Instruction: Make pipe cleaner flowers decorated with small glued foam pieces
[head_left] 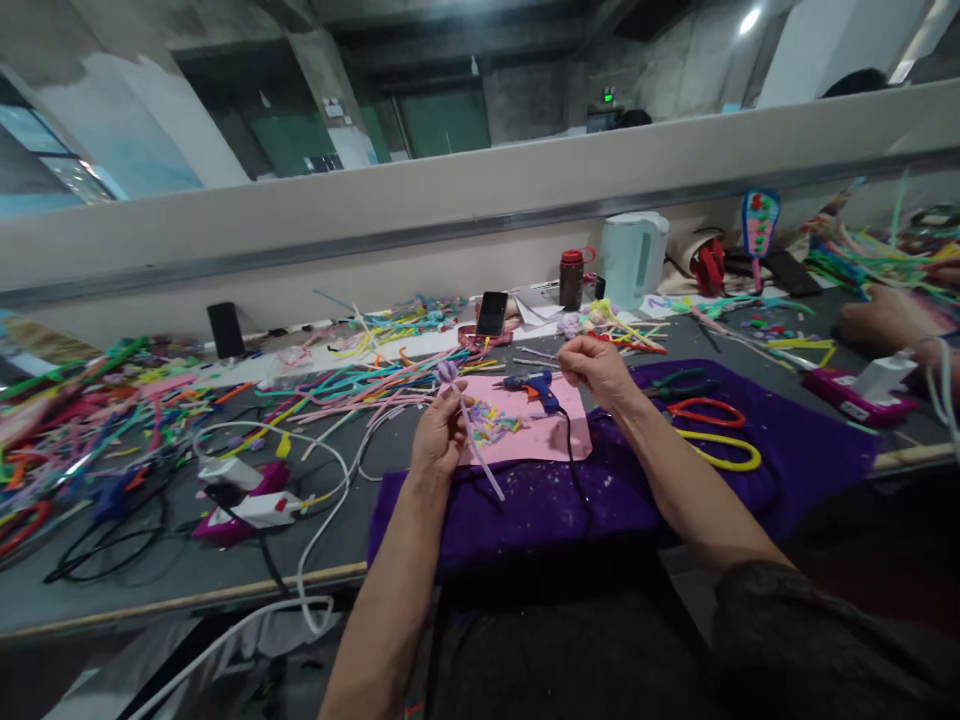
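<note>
Pinched in my left hand (pixel 441 428) is a lilac pipe cleaner (pixel 484 460), with a curled lilac bud (pixel 448 372) at its top and a straight tail hanging down to the right. My right hand (pixel 596 368) is raised with its fingertips closed together; a thin lilac strip (pixel 538 352) ends at them, but I cannot tell whether it is held. Between the hands a blue and orange glue gun (pixel 541 388) lies on a pink sheet (pixel 555 440), its nozzle pointing left. Short pastel pipe cleaner pieces (pixel 495 422) are heaped on the sheet, nearest my left hand.
Red-handled scissors (pixel 709 411), yellow-handled scissors (pixel 731 452) and dark green pliers (pixel 682 384) lie on purple cloth (pixel 795 450). Loose pipe cleaners (pixel 360 385) and a corded power strip (pixel 240 505) lie left. A kettle (pixel 630 260) stands behind. Another person's hand (pixel 889 320) works at right.
</note>
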